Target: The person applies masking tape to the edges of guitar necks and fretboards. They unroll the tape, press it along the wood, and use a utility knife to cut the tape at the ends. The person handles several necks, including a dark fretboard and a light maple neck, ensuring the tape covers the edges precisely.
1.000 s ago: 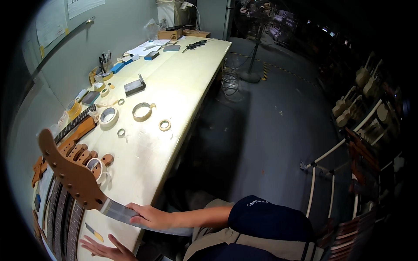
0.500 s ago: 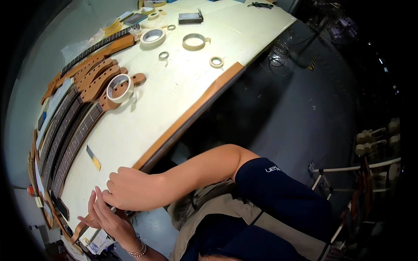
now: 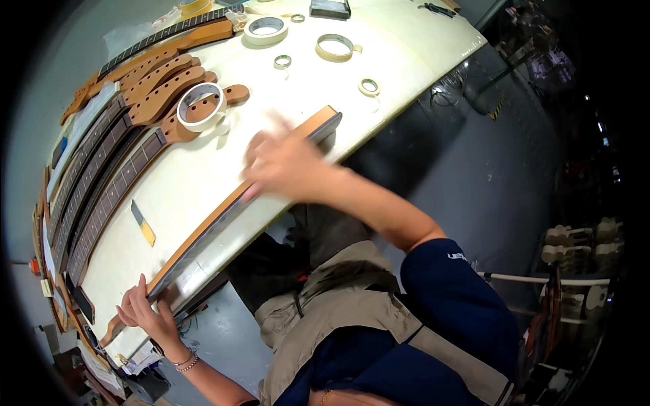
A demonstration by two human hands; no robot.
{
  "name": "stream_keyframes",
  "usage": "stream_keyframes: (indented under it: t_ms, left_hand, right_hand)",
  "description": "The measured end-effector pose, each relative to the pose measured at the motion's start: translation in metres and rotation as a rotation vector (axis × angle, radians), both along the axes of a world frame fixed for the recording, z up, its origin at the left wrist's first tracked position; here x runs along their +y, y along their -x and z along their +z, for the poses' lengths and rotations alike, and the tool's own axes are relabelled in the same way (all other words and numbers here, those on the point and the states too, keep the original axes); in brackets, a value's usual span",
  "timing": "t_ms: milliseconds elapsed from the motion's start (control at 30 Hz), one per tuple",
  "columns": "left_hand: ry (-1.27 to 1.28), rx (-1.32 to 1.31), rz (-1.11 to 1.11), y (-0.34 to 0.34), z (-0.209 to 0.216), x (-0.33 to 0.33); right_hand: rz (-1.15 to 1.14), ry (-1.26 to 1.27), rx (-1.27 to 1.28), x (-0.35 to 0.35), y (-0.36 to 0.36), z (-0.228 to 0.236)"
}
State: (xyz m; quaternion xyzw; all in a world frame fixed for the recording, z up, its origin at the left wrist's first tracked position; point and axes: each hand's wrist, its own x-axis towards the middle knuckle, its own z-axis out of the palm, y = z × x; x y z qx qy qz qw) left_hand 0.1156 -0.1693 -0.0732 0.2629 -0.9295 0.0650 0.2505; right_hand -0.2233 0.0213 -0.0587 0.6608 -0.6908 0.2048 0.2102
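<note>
Your left hand (image 3: pixel 149 314) grips the wooden neck (image 3: pixel 200 235) near its lower-left end, fingers on the far side, thumb on the near. Your right hand (image 3: pixel 288 166) is over its upper-right part, too blurred to tell whether the fingers close on it. The neck's long axis slants from lower left to upper right between them, roughly along the near edge of the table (image 3: pixel 406 40); the blade (image 3: pixel 143 223) lies beyond, nearer your left hand.
</note>
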Motion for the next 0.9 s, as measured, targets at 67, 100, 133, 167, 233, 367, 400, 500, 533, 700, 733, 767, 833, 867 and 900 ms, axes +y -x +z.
stream_keyframes:
  t_ms: [67,100,133,167,233,367,400,500,533,700,733,767,833,867,900]
  left_hand:
    - [0.028,0.001,0.006,0.005,0.002,0.002]
    - [0.037,0.001,-0.003,0.01,0.002,0.002]
    - [0.026,-0.023,0.014,0.011,-0.001,0.0]
    - [0.005,-0.002,0.022,0.015,-0.002,0.001]
    - [-0.031,0.032,0.047,0.029,-0.001,0.006]
    - [0.058,0.138,0.06,0.044,-0.008,0.011]
    - [0.088,0.205,0.087,0.046,-0.009,0.016]
    - [0.147,0.381,0.191,0.057,-0.006,0.04]
    - [0.141,0.424,0.157,0.061,-0.007,0.045]
    - [-0.15,0.615,0.05,0.091,-0.017,0.065]
    - [-0.268,0.687,0.039,0.096,-0.017,0.07]
    - [-0.385,0.763,0.027,0.103,-0.017,0.076]
    - [-0.408,0.823,-0.006,0.112,-0.018,0.083]
    - [-0.441,0.819,-0.011,0.113,-0.019,0.086]
    - [-0.427,0.804,-0.029,0.115,-0.016,0.088]
  right_hand:
    - [-0.154,0.142,-0.106,0.035,0.044,-0.001]
    - [-0.356,0.154,-0.007,0.056,0.07,-0.004]
    - [-0.34,0.27,-0.172,0.076,0.102,-0.006]
    - [-0.736,0.298,-0.167,0.088,0.105,-0.003]
    - [-0.982,0.17,0.062,0.106,0.123,-0.01]
    - [-0.979,0.113,-0.123,0.116,0.133,-0.014]
    - [-0.948,0.172,-0.22,0.117,0.131,-0.012]
    - [-0.548,0.776,-0.993,0.117,0.108,-0.016]
    - [-0.286,0.903,-1.428,0.12,0.093,-0.016]
    - [0.628,0.585,-2.227,0.098,-0.008,-0.01]
    - [0.489,0.551,-2.106,0.091,-0.029,-0.01]
    - [0.36,0.516,-1.977,0.081,-0.048,-0.01]
    - [0.396,0.444,-1.666,0.055,-0.071,-0.001]
    - [0.381,0.431,-1.632,0.047,-0.08,0.0]
    - [0.369,0.328,-1.557,0.042,-0.085,0.0]
